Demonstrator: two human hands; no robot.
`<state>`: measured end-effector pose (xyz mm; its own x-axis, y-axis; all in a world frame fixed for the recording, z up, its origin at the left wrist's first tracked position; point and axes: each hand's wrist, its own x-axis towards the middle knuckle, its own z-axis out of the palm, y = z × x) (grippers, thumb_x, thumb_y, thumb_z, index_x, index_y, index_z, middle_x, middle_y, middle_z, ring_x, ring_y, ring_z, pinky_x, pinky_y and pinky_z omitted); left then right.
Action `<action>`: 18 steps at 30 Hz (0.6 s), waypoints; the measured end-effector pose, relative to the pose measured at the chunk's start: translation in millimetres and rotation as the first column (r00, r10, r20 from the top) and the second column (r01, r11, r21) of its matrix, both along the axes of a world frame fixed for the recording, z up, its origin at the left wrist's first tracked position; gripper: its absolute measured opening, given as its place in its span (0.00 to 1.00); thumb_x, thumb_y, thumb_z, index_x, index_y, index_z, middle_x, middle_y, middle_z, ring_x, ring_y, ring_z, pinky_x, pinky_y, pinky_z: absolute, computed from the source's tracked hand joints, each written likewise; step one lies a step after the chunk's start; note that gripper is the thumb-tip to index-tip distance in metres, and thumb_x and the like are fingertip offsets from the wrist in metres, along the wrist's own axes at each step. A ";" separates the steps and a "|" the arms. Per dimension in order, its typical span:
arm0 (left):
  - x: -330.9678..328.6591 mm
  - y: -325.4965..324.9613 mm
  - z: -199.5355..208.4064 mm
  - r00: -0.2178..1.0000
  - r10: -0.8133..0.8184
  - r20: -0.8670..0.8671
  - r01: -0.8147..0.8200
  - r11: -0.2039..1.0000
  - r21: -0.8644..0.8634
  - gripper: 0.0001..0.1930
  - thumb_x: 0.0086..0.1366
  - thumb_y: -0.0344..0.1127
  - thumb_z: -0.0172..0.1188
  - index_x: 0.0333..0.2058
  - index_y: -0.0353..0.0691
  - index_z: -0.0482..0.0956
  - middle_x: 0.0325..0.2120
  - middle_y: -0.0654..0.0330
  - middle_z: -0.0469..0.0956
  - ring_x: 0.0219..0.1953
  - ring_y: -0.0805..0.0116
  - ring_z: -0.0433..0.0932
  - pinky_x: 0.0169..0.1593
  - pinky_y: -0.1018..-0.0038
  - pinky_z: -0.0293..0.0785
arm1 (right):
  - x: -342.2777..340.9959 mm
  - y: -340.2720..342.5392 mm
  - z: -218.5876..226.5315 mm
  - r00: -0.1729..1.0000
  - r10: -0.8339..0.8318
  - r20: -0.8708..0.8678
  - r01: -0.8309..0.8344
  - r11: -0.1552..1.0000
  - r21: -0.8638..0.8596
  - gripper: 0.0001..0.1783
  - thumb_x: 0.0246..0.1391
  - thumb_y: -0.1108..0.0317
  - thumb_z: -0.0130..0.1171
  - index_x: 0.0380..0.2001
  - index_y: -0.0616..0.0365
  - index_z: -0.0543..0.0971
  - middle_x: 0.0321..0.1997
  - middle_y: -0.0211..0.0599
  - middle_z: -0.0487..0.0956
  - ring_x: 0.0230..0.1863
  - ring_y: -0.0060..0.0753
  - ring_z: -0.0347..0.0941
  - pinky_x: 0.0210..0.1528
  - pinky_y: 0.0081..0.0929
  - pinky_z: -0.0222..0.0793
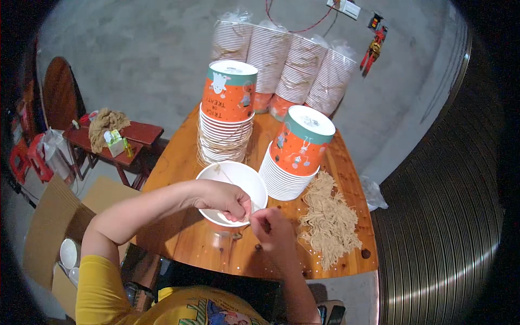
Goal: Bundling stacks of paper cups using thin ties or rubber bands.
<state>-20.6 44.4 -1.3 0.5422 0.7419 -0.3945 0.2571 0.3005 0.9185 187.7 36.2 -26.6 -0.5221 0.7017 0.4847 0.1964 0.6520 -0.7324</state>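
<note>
A white-lined paper bucket (246, 174) stands mouth up at the near middle of the wooden table, with orange on its outer wall. My left hand (230, 201) is closed over the bucket's right rim, pinching a thin beige cord (226, 174) that runs inside across the bucket. Just outside that rim, my right hand (273, 230) has thumb and fingers pinched together at the cord's end, close to my left fingertips. Most of the cord between the fingers is hidden. A loose heap of beige cords (330, 222) lies to the right of my right hand.
Two bucket stacks, a left one (225, 132) with cord loops and a right one (287, 176), stand behind. Several plastic-wrapped stacks (268, 59) line the wall. A red bench (138, 135) and open cardboard box (49, 227) are left, a ribbed shutter (444, 216) right.
</note>
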 end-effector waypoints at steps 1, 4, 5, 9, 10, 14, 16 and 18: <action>0.8 -2.7 1.4 0.999 0.016 -0.029 -0.016 1.000 0.020 0.07 0.52 0.25 0.57 0.32 0.37 0.74 0.23 0.68 0.72 0.23 0.82 0.68 0.26 0.86 0.63 | 0.0 0.7 -1.9 1.000 -0.005 -0.005 0.005 0.999 -0.035 0.04 0.50 0.74 0.60 0.30 0.58 0.75 0.24 0.31 0.70 0.23 0.21 0.65 0.26 0.21 0.62; 0.3 -7.6 2.5 0.995 0.029 -0.093 -0.024 0.999 0.047 0.10 0.52 0.26 0.57 0.35 0.38 0.75 0.26 0.70 0.72 0.28 0.81 0.68 0.33 0.84 0.64 | -0.7 1.3 -4.8 1.000 -0.005 -0.016 0.004 0.998 -0.070 0.04 0.50 0.73 0.61 0.29 0.58 0.75 0.23 0.29 0.69 0.23 0.18 0.64 0.26 0.19 0.61; -0.5 -9.0 2.9 0.991 0.024 -0.129 -0.017 0.998 0.056 0.11 0.52 0.26 0.58 0.37 0.39 0.75 0.29 0.71 0.72 0.32 0.81 0.69 0.38 0.83 0.65 | -1.3 1.6 -5.1 1.000 -0.002 -0.025 0.000 0.998 -0.066 0.04 0.50 0.73 0.61 0.29 0.58 0.76 0.23 0.28 0.69 0.23 0.17 0.64 0.26 0.18 0.60; 0.5 -14.9 2.3 0.989 0.049 -0.138 -0.030 0.990 0.137 0.10 0.53 0.27 0.57 0.36 0.41 0.75 0.28 0.71 0.72 0.32 0.80 0.68 0.38 0.83 0.65 | -2.2 3.4 -5.1 1.000 0.015 -0.013 -0.016 0.997 -0.074 0.03 0.51 0.73 0.61 0.29 0.59 0.76 0.23 0.28 0.69 0.23 0.17 0.64 0.26 0.18 0.60; 0.7 -15.4 2.7 0.988 0.051 -0.143 -0.027 0.986 0.163 0.09 0.53 0.27 0.57 0.35 0.41 0.75 0.28 0.72 0.72 0.32 0.80 0.68 0.38 0.82 0.65 | -1.9 3.6 -5.2 1.000 0.005 0.002 -0.005 0.997 -0.074 0.04 0.51 0.73 0.61 0.29 0.59 0.76 0.23 0.28 0.70 0.23 0.17 0.64 0.26 0.18 0.61; -0.4 -17.8 1.3 0.989 0.057 -0.139 -0.023 0.972 0.235 0.07 0.54 0.27 0.57 0.33 0.41 0.73 0.28 0.72 0.70 0.32 0.81 0.67 0.38 0.82 0.65 | -1.9 8.4 -6.0 1.000 -0.003 0.025 0.002 0.999 0.045 0.05 0.51 0.70 0.62 0.30 0.59 0.77 0.24 0.29 0.71 0.23 0.19 0.65 0.26 0.19 0.62; 1.6 -20.0 4.3 0.988 0.066 -0.139 -0.031 0.969 0.245 0.07 0.55 0.27 0.57 0.34 0.41 0.73 0.27 0.72 0.70 0.32 0.81 0.67 0.37 0.82 0.65 | -1.5 8.2 -5.5 1.000 -0.008 0.026 0.007 1.000 0.024 0.06 0.51 0.70 0.62 0.31 0.59 0.77 0.24 0.30 0.71 0.23 0.20 0.66 0.26 0.20 0.62; 2.0 -21.3 4.5 0.987 0.080 -0.141 -0.042 0.967 0.253 0.07 0.55 0.28 0.57 0.34 0.41 0.73 0.27 0.72 0.70 0.32 0.81 0.66 0.37 0.82 0.65 | -2.3 6.5 -2.9 1.000 -0.007 0.027 0.007 1.000 0.003 0.07 0.50 0.69 0.63 0.31 0.59 0.77 0.24 0.31 0.71 0.23 0.21 0.66 0.27 0.20 0.62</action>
<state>-18.6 23.1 3.2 0.4420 0.8566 -0.2661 0.3847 0.0870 0.9189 185.4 42.7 -29.5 -0.5298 0.7044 0.4724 0.2208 0.6524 -0.7250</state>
